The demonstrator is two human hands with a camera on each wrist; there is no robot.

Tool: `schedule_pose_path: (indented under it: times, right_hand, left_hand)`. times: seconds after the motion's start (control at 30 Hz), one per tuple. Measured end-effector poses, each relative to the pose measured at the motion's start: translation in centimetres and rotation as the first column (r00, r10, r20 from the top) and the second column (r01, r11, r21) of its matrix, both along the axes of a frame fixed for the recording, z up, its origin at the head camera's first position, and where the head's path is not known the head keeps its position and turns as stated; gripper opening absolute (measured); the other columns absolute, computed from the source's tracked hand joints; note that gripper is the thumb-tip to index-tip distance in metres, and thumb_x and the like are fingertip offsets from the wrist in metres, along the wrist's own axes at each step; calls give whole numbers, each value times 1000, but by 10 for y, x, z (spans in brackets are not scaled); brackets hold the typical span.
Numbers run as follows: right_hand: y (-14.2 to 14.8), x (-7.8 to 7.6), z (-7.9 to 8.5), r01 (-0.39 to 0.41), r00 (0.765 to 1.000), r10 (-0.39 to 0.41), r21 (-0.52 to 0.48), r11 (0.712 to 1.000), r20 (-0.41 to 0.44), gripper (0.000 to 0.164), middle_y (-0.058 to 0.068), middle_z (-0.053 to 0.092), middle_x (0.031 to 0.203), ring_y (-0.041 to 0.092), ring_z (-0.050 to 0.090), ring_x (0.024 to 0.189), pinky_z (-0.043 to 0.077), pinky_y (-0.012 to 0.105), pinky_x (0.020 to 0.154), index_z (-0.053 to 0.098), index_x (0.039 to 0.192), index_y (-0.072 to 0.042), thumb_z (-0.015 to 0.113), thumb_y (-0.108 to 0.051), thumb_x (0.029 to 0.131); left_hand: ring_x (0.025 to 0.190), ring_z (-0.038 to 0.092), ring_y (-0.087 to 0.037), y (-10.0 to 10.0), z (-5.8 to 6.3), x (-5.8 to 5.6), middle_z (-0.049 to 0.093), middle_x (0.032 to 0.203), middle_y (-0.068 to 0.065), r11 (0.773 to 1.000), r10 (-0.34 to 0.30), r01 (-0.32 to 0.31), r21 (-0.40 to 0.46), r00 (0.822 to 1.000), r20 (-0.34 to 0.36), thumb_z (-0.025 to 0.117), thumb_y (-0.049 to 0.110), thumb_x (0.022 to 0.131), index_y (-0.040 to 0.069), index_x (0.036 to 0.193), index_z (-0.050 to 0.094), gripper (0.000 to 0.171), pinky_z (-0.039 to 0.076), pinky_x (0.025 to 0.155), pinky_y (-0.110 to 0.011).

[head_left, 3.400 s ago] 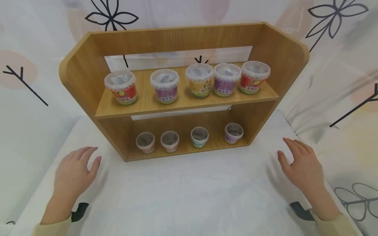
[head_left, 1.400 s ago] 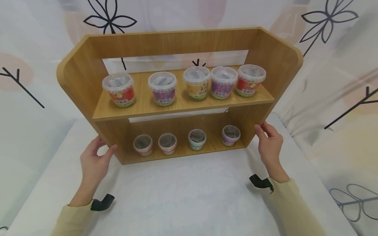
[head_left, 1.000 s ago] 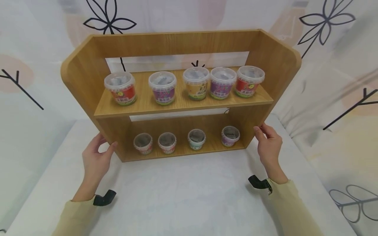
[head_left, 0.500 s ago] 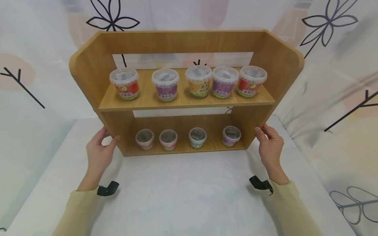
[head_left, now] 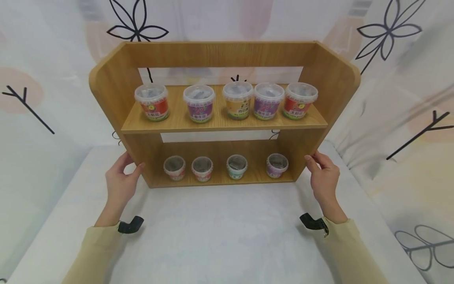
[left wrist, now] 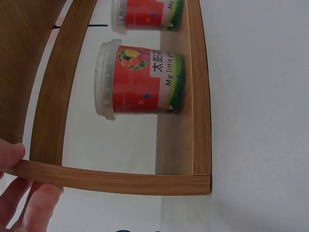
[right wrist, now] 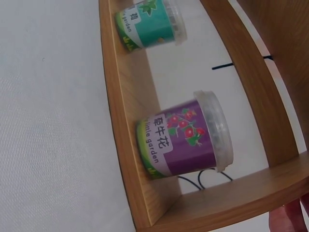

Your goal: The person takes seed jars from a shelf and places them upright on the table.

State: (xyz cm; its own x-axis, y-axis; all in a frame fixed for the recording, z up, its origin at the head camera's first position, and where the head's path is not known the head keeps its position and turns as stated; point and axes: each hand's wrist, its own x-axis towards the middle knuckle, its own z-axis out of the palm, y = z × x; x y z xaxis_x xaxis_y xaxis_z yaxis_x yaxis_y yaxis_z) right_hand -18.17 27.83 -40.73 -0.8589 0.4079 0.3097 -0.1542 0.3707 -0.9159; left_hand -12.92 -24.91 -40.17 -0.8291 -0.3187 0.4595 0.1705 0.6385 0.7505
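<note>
A two-tier wooden shelf [head_left: 220, 54] stands on the white-covered table. At its lower left side panel my left hand [head_left: 120, 179] pinches the edge, thumb in front and fingers outside; in the left wrist view the fingers [left wrist: 41, 208] lie under that panel. My right hand [head_left: 324, 177] grips the lower right side panel likewise, and its fingers [right wrist: 289, 215] show in the right wrist view's corner. Several lidded plastic cups line the upper tier, among them red [head_left: 155, 104], purple [head_left: 200, 106] and yellow [head_left: 238, 103] ones. Smaller-looking cups, including a teal one [head_left: 236, 167], stand below.
White tablecloth [head_left: 216, 232] spreads in front of the shelf. A patterned fabric backdrop [head_left: 220, 19] hangs close behind, with fabric on both sides too. Black straps [head_left: 130, 225] sit at the wrists.
Both hands, earlier apart from the shelf with loose fingers, came inward and took hold of its sides. The shelf's left end has since shifted back and slightly right, so its front edge lies straighter.
</note>
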Motion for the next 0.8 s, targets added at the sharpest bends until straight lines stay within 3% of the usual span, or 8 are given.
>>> schedule_pose_path:
  times: [0.2, 0.5, 0.67, 0.8]
  right_hand:
    - [2, 1, -1, -20, 1000, 20, 3, 1000, -17, 35, 2, 68, 114, 15, 63, 110, 54, 23, 85, 69, 129, -18, 68, -22, 95]
    - [7, 1, 1, -25, 1000, 24, 62, 998, 9, 38, 6, 69, 119, 15, 62, 112, 54, 25, 89, 68, 131, -16, 68, -27, 95]
    - [9, 5, 8, -12, 999, 9, 82, 997, 31, 41, 6, 71, 118, 14, 61, 115, 52, 22, 92, 67, 132, -14, 70, -28, 94]
    - [10, 10, 22, -9, 999, 11, 70, 998, -31, 39, 3, 70, 121, 10, 61, 113, 51, 19, 91, 67, 132, -14, 70, -24, 94]
  left_hand:
    - [124, 56, -25, -2, -2, -3, 64, 129, -11, 1000, -15, 15, 15, 1000, 2, 70, 21, 94, 18, 146, 52, 55, 44, 106, -51]
    - [123, 57, -20, -1, -4, -3, 61, 136, -2, 999, -17, 17, 45, 1000, -1, 71, 21, 93, 22, 146, 52, 56, 47, 104, -43]
    - [122, 57, -17, 0, -5, -3, 58, 139, 5, 999, 11, -12, 49, 1000, 22, 72, 27, 92, 26, 147, 51, 59, 53, 96, -38]
    - [120, 57, -16, 1, -5, -4, 58, 139, 6, 998, 28, -30, 56, 999, 26, 73, 32, 91, 28, 147, 50, 60, 54, 94, -42]
